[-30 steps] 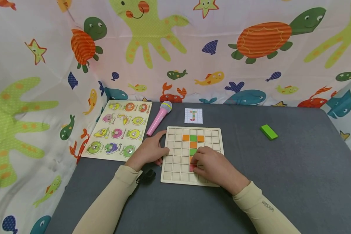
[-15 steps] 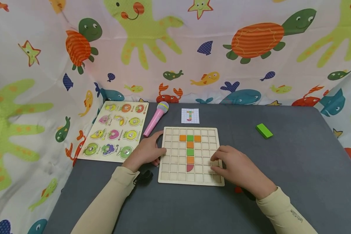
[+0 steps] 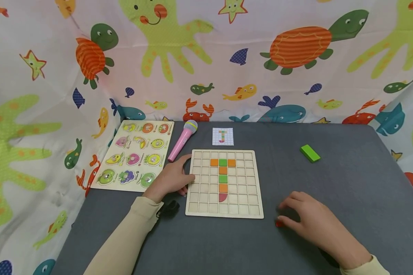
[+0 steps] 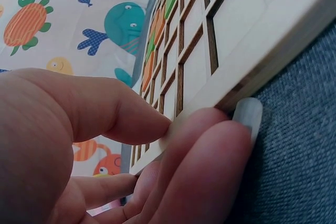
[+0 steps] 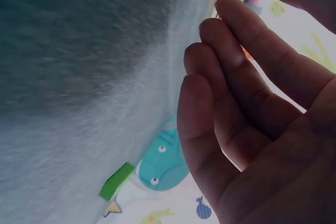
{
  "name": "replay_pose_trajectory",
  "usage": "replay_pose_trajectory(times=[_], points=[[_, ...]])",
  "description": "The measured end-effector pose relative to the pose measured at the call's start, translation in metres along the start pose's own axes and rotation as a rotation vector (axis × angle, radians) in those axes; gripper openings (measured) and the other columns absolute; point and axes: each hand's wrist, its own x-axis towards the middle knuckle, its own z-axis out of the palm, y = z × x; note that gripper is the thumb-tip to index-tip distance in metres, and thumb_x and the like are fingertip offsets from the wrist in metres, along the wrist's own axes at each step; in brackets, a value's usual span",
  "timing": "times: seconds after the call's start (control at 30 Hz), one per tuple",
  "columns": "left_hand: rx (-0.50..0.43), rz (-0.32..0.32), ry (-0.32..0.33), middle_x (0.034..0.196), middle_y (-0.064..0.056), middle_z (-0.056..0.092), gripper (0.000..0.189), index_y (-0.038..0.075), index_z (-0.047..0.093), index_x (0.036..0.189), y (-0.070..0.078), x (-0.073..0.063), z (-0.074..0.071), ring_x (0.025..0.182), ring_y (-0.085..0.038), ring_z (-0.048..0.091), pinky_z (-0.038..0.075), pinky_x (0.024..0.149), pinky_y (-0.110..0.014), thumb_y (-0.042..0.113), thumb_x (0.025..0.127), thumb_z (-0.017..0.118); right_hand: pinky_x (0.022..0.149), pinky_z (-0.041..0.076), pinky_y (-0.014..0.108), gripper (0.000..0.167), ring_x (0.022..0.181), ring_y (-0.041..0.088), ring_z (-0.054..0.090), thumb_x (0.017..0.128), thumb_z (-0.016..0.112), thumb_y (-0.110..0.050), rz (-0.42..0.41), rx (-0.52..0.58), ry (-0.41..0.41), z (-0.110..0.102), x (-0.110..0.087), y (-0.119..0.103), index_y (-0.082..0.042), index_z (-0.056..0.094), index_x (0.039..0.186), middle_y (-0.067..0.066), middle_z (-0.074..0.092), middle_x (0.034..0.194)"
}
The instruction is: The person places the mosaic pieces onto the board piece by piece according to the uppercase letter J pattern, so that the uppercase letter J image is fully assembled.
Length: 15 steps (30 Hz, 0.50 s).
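The wooden grid board (image 3: 241, 202) lies on the table, its squares bearing orange and green tiles (image 3: 223, 178) in a T-like column. At the column's foot is a rounded pink-red tile (image 3: 222, 197). My left hand (image 3: 170, 177) grips the board's left edge; the left wrist view shows the thumb on top and fingertips against the side of the rim (image 4: 252, 72). Right of the board, my right hand (image 3: 309, 217) is low over the table, fingers loosely bent. By its thumb lies a small red piece (image 3: 279, 224), partly hidden. The right wrist view shows nothing between the fingers (image 5: 231, 51).
A small pattern card (image 3: 222, 136) lies behind the board. To the left are a pink toy microphone (image 3: 182, 141) and a fruit puzzle board (image 3: 127, 147). A green block (image 3: 310, 153) stands at the back right. A printed sea-animal cloth (image 3: 192, 57) hangs behind the table.
My right hand has left the pink-red tile on the board and moved right and toward me, down to the small red piece. My left hand has stayed on the board's edge.
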Motion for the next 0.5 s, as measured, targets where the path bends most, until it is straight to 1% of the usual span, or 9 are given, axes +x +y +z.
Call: replay_pose_trajectory(times=[0.1,0.2,0.37,0.5], points=[[-0.005,0.005,0.002,0.073,-0.011,0.071,0.081,0.027,0.034,0.169,-0.001,0.000,-0.001,0.056,-0.025,0.072,0.062,0.054,-0.035,0.028,0.098,0.073,0.077,0.060,0.036,0.021,0.092,0.006,0.063,0.084,0.093,-0.038,0.001,-0.011,0.022,0.003,-0.012,0.000,-0.038,0.074,0.092,-0.019,0.063,0.096],[-0.006,0.009,0.006,0.073,-0.011,0.071,0.081,0.027,0.034,0.169,-0.001,0.000,-0.001,0.056,-0.025,0.072,0.062,0.054,-0.035,0.027,0.098,0.073,0.076,0.059,0.034,0.023,0.091,0.004,0.062,0.082,0.094,-0.036,-0.004,-0.025,0.057,0.006,-0.019,0.001,-0.039,0.073,0.091,-0.022,0.061,0.093],[-0.004,0.006,0.003,0.073,-0.011,0.071,0.081,0.026,0.034,0.169,0.000,-0.001,0.000,0.055,-0.025,0.072,0.062,0.053,-0.035,0.027,0.098,0.073,0.075,0.059,0.034,0.023,0.091,0.002,0.061,0.081,0.095,-0.038,0.014,-0.033,0.048,0.012,-0.021,0.002,-0.037,0.073,0.090,-0.023,0.060,0.093],[-0.011,0.000,0.003,0.073,-0.011,0.071,0.081,0.026,0.034,0.169,0.001,-0.001,0.000,0.055,-0.024,0.072,0.062,0.052,-0.034,0.026,0.098,0.073,0.076,0.058,0.033,0.025,0.091,0.001,0.060,0.081,0.094,-0.040,-0.010,-0.016,0.056,0.016,-0.020,0.001,-0.040,0.071,0.089,-0.025,0.058,0.092]])
